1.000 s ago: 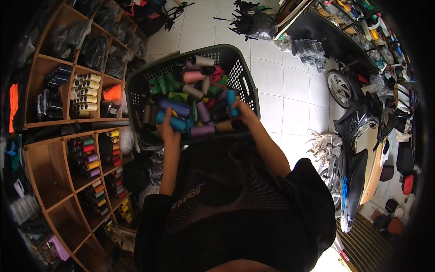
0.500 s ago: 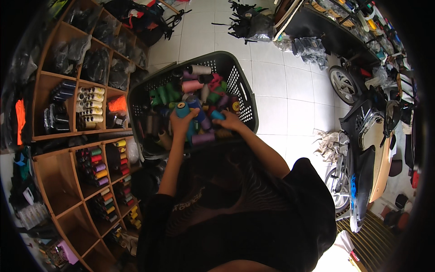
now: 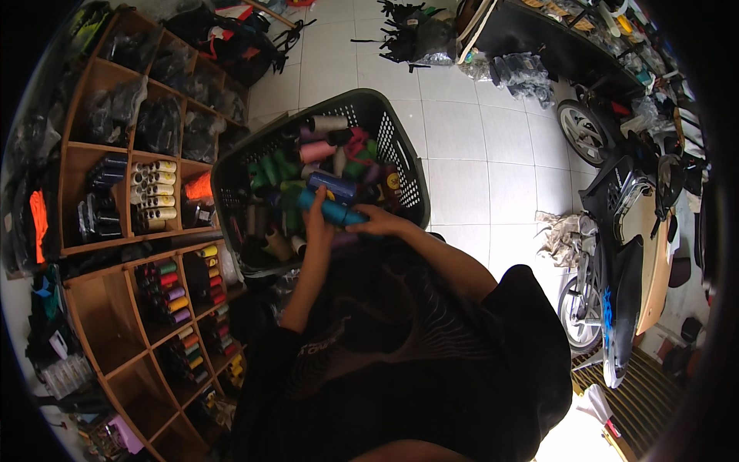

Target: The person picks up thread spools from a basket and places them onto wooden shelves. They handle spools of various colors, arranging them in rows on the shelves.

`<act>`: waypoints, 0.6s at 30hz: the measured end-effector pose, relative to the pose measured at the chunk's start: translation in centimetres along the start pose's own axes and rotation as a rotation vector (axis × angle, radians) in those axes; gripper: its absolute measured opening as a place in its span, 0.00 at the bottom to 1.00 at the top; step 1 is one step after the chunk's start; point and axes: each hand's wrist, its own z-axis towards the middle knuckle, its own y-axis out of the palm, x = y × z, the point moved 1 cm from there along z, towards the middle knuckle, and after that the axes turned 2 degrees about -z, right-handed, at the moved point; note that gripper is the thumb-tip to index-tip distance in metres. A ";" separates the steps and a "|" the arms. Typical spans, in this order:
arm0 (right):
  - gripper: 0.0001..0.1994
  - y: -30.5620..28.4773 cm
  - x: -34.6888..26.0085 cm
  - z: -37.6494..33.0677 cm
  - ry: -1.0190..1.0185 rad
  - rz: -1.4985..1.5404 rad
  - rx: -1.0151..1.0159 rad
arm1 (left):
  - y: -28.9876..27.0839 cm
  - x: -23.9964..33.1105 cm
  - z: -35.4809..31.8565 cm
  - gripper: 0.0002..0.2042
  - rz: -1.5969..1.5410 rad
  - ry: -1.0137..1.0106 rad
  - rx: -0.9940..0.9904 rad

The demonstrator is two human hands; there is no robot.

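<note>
Over a dark green plastic basket (image 3: 425, 189) I hold teal thread spools (image 3: 332, 210) that lie almost end to end, tilted down to the right. My left hand (image 3: 314, 215) is closed around the left part. The fingers of my right hand (image 3: 379, 221) grip the right end. Whether the spools touch each other I cannot tell. Beneath and around them lie several loose thread spools, among them a blue spool (image 3: 332, 185), a pink spool (image 3: 315, 151), a grey-white spool (image 3: 329, 122) and green spools (image 3: 273, 168). My wrists and the basket's near rim hide part of the pile.
Wooden cubby shelves (image 3: 100, 266) stand on the left, with cream spools (image 3: 158, 189), coloured spools (image 3: 173, 289) and black bagged goods (image 3: 158, 119). A motorbike (image 3: 612, 231) is on the right. Bagged items (image 3: 523, 77) lie on the white tiled floor (image 3: 458, 138).
My hands have come together, bringing the teal spools almost into one line. The left spool has tipped from upright to lying. The blue spool beneath now shows more fully.
</note>
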 end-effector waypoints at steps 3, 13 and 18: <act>0.37 -0.3 -0.3 -0.1 0.026 -0.010 -0.083 | 0.1 0.3 -1.3 0.22 -0.036 -0.046 0.003; 0.35 -1.0 -4.4 0.5 0.231 0.136 -0.110 | -0.6 -0.3 -2.3 0.16 -0.025 0.003 -0.030; 0.34 -1.4 -4.4 0.7 0.297 0.271 -0.092 | 1.8 0.6 -1.9 0.15 -0.066 0.003 0.005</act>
